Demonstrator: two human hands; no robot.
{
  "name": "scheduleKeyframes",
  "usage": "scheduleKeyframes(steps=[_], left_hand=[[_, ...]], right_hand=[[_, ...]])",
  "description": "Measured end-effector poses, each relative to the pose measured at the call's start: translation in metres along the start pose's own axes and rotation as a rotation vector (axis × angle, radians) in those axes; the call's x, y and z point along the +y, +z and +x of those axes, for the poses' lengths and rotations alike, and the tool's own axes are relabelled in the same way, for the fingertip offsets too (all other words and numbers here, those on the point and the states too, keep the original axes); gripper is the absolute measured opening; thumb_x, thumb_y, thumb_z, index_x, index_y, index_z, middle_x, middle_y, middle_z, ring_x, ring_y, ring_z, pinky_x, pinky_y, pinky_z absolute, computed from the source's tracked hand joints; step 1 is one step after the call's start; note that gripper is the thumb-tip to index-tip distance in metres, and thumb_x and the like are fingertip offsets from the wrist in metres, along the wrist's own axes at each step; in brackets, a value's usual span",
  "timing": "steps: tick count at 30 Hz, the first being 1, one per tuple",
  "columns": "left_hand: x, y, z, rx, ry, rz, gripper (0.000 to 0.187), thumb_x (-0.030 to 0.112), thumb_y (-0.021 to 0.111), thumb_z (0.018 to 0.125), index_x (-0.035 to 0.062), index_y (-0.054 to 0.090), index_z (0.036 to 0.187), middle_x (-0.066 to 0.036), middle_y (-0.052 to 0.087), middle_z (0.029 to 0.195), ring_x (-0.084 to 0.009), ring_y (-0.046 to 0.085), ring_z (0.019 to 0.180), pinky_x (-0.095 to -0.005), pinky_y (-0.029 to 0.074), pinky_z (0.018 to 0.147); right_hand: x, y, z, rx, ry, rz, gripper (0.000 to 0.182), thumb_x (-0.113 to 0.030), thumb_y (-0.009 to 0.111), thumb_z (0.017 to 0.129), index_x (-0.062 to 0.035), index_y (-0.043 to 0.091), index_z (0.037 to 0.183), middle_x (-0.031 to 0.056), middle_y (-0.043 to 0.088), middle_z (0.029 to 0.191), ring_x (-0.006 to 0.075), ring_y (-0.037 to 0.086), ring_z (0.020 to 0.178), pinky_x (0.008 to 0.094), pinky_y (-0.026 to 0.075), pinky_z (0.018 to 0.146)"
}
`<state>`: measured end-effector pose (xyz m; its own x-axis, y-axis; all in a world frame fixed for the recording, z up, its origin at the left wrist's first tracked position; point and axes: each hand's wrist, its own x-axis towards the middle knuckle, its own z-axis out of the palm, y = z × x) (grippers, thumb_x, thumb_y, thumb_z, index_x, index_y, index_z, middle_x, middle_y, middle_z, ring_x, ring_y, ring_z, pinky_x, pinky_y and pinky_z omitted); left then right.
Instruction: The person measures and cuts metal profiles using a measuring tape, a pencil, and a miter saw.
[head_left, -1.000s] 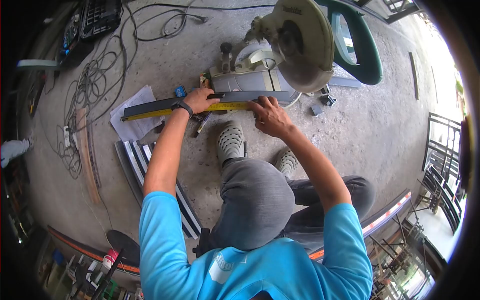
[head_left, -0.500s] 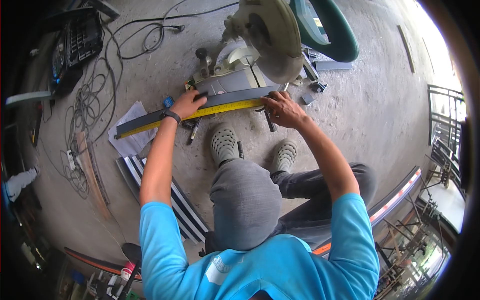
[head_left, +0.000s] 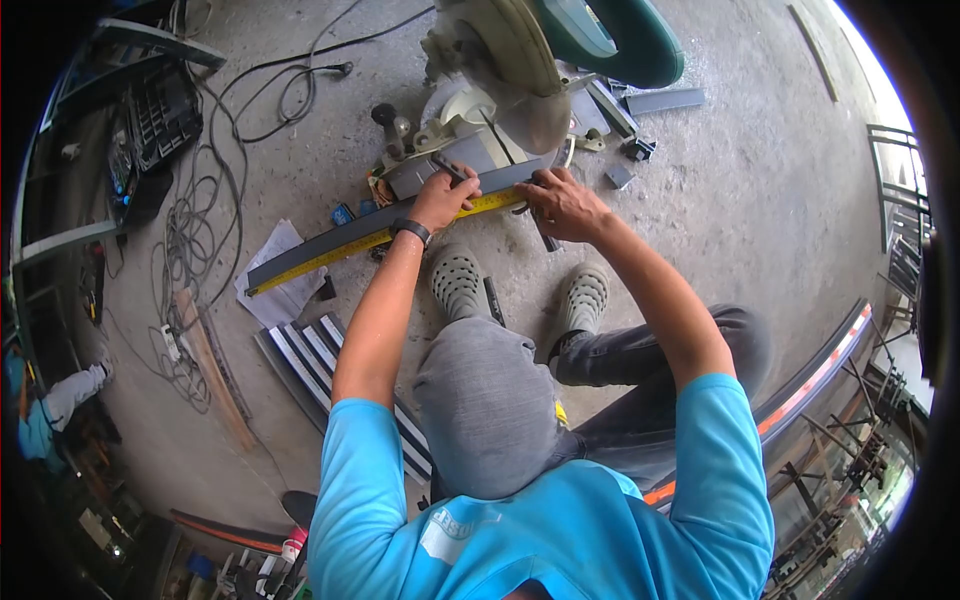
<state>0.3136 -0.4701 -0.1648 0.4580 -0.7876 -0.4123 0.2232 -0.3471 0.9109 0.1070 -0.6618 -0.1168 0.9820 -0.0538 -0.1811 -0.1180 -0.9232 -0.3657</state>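
A dark grey metal bar lies slanted across the front of the miter saw, with a yellow tape measure stretched along its near edge. Around a dark pen-like object the fingers of my left hand are closed, over the bar just left of the saw's slot. My right hand pinches the tape and the bar's right end, its fingertips partly hidden. Below that hand a dark stick-like piece shows.
Striped metal profiles and a paper sheet lie at left, beside coiled cables and a black toolbox. Small offcuts sit right of the saw. Another person is at the far left.
My left hand has slid right along the bar and now has the dark pen-like object in its fingers. My right hand stays at the bar's end. The whole view has shifted slightly.
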Motion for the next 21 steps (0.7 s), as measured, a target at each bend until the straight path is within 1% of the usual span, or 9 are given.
scheduleKeyframes(steps=[4,10,14,19,21], left_hand=[[-0.004,0.000,0.010,-0.020,-0.020,0.093,0.016,0.020,0.071,0.099,0.0069,0.066,0.106,-0.002,0.072,0.089,-0.0100,0.070,0.080,-0.0260,0.058,0.066],[-0.001,0.002,0.010,-0.022,-0.008,0.147,0.014,0.019,0.072,0.098,0.0069,0.068,0.105,-0.001,0.072,0.089,-0.0076,0.068,0.079,-0.0245,0.057,0.065],[0.000,0.005,0.009,-0.005,0.002,0.168,0.013,0.018,0.071,0.098,0.0069,0.068,0.104,-0.001,0.071,0.089,-0.0079,0.068,0.079,-0.0244,0.057,0.065],[0.003,0.006,0.009,0.003,-0.004,0.168,0.014,0.019,0.069,0.098,0.0060,0.068,0.103,-0.001,0.072,0.089,-0.0083,0.068,0.079,-0.0250,0.058,0.065],[0.005,0.007,0.007,0.018,0.004,0.178,0.015,0.019,0.070,0.098,0.0051,0.069,0.102,-0.002,0.072,0.088,-0.0085,0.068,0.075,-0.0255,0.057,0.065]], right_hand=[[0.001,-0.002,0.002,-0.030,0.020,0.003,0.066,-0.021,0.071,0.082,-0.0215,0.054,0.147,0.0125,0.056,0.129,0.0357,0.054,0.122,0.0430,0.053,0.103],[-0.003,-0.012,0.005,-0.097,0.034,-0.023,0.067,-0.023,0.071,0.082,-0.0212,0.054,0.147,0.0121,0.056,0.128,0.0341,0.054,0.120,0.0412,0.053,0.103],[-0.003,-0.011,0.005,-0.122,0.057,-0.019,0.068,-0.024,0.070,0.082,-0.0208,0.054,0.148,0.0119,0.056,0.128,0.0340,0.054,0.120,0.0413,0.053,0.103],[-0.004,-0.012,0.005,-0.110,0.060,-0.015,0.068,-0.023,0.069,0.082,-0.0218,0.054,0.148,0.0119,0.056,0.128,0.0342,0.054,0.120,0.0419,0.053,0.102],[-0.003,-0.010,0.005,-0.100,0.064,-0.009,0.068,-0.023,0.069,0.082,-0.0220,0.054,0.148,0.0120,0.056,0.128,0.0343,0.055,0.120,0.0419,0.053,0.102]])
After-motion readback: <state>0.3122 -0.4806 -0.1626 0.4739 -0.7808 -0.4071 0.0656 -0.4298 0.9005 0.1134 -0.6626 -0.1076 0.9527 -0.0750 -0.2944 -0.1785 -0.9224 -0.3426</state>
